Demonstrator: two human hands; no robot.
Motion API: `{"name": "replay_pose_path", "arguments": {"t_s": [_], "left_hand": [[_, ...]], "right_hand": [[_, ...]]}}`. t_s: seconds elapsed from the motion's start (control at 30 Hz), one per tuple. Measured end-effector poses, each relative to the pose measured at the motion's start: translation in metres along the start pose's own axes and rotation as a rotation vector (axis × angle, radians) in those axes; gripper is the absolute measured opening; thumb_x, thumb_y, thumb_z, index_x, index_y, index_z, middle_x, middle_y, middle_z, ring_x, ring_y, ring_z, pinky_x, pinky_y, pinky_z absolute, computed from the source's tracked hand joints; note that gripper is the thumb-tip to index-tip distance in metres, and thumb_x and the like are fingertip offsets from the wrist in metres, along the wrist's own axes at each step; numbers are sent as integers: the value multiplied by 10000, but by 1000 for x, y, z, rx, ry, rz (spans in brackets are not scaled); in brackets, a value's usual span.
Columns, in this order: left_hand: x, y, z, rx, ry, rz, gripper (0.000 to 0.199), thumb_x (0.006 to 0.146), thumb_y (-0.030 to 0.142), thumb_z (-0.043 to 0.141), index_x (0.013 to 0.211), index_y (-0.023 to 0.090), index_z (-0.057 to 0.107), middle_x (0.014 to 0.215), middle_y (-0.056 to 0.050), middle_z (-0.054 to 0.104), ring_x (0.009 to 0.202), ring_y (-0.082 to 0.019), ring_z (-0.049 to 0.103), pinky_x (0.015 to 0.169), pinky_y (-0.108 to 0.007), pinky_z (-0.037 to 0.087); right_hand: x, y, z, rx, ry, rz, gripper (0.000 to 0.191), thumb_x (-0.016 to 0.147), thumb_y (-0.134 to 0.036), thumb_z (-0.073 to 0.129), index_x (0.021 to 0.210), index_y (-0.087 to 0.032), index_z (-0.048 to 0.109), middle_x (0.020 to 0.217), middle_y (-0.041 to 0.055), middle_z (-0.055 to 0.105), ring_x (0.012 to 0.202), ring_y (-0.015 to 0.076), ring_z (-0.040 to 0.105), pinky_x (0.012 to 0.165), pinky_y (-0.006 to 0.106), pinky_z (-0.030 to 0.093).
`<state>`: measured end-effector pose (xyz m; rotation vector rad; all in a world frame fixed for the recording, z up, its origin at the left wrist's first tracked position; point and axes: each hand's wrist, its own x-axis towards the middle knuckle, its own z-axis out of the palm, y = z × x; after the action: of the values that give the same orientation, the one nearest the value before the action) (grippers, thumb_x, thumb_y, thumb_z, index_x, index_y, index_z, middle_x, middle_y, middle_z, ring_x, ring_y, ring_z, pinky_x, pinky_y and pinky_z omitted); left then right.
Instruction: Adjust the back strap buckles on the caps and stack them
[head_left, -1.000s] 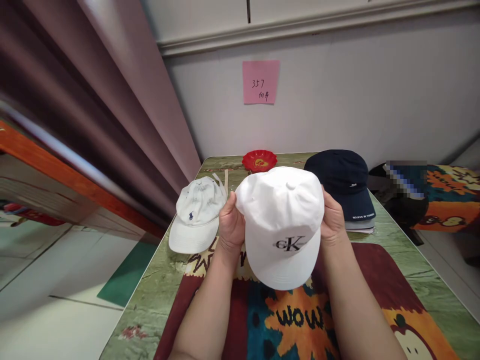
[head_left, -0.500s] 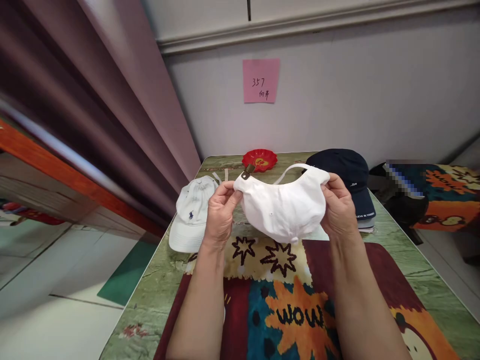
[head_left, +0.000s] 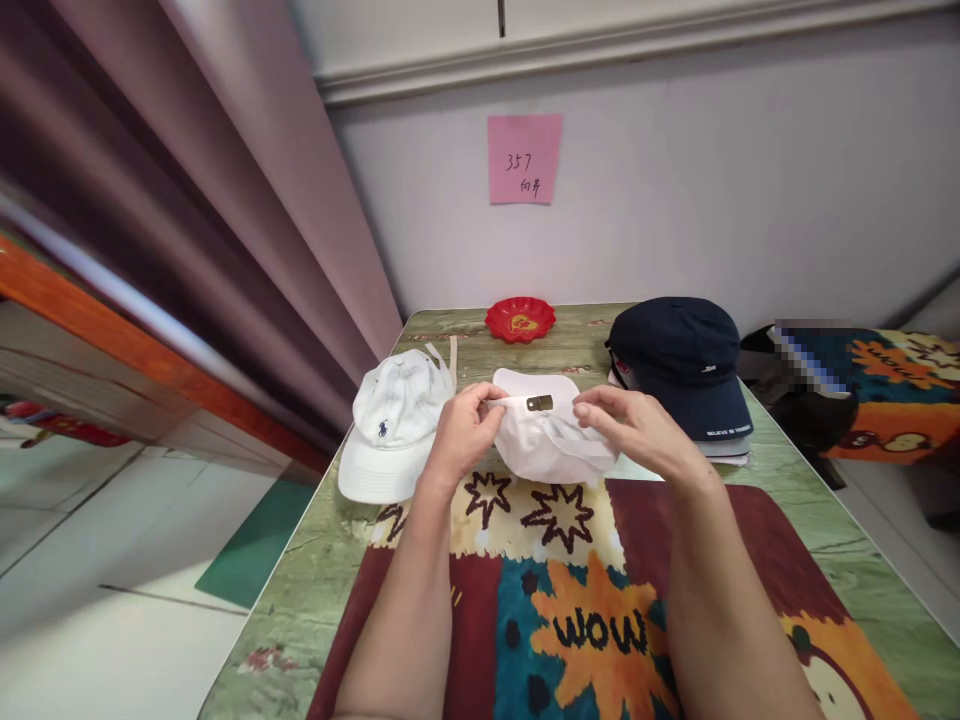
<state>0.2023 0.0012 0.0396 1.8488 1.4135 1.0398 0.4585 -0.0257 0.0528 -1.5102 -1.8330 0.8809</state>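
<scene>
A white baseball cap (head_left: 544,455) is in front of me at the middle of the table, its brim pointing away. A brass-coloured buckle (head_left: 538,403) shows at its back edge, and a loose white strap hangs across the crown. My left hand (head_left: 466,432) pinches the cap's left edge between thumb and fingers. My right hand (head_left: 643,428) is at the cap's right side, fingers bent and a little apart, nothing visibly gripped in them. To the left lies a pale cap (head_left: 397,410) with a small dark horse-rider logo, close beside my left hand.
A navy cap (head_left: 675,350) tops a stack of caps at the right. A red scalloped dish (head_left: 520,318) sits at the table's back. A patterned mat (head_left: 585,620) covers the front of the table. Behind stands a wall with a pink note (head_left: 524,160); a curtain (head_left: 300,200) hangs left.
The white cap has turned over and come lower, so its brim and buckle now show at the top. My right hand has let go of its edge; my left hand still grips it.
</scene>
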Motion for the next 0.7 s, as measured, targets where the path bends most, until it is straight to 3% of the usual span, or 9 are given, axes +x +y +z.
{"name": "replay_pose_path", "arguments": {"t_s": [0.13, 0.27, 0.4, 0.53, 0.7], "left_hand": [[1, -2, -2, 23, -8, 1, 178, 810, 199, 570, 890, 210, 729, 816, -15, 687, 626, -149, 531, 591, -268, 424], [-1, 3, -6, 70, -44, 28, 216, 824, 166, 537, 917, 200, 728, 920, -31, 713, 647, -138, 549, 606, -260, 432], [-6, 19, -6, 70, -102, 57, 167, 876, 250, 585, 972, 193, 709, 970, -32, 703, 634, -118, 543, 622, -258, 445], [-9, 28, 0, 66, -147, 112, 188, 800, 286, 740, 963, 201, 706, 962, -14, 680, 635, -109, 554, 641, -260, 462], [-7, 21, 5, 98, -61, 132, 203, 817, 196, 701, 1018, 220, 719, 891, -2, 654, 640, -111, 545, 652, -255, 446]], "right_hand": [[-5, -9, 1, -147, -95, 7, 436, 747, -662, 745, 974, -292, 783, 887, 11, 775, 782, 225, 684, 662, 296, 433], [-7, -9, 0, -212, -167, -14, 287, 809, -543, 714, 850, -269, 790, 701, -2, 713, 619, 175, 588, 569, 284, 352], [-4, -12, 5, -128, -112, -87, 252, 888, -433, 623, 798, -220, 724, 688, 4, 668, 627, 153, 538, 575, 271, 336], [-2, -14, 10, 11, -65, -114, 254, 936, -416, 552, 815, -212, 643, 696, -1, 649, 594, 135, 498, 550, 260, 331], [0, -11, 13, 163, -37, -101, 224, 950, -408, 536, 852, -212, 583, 707, 6, 664, 597, 139, 551, 560, 253, 391]]}}
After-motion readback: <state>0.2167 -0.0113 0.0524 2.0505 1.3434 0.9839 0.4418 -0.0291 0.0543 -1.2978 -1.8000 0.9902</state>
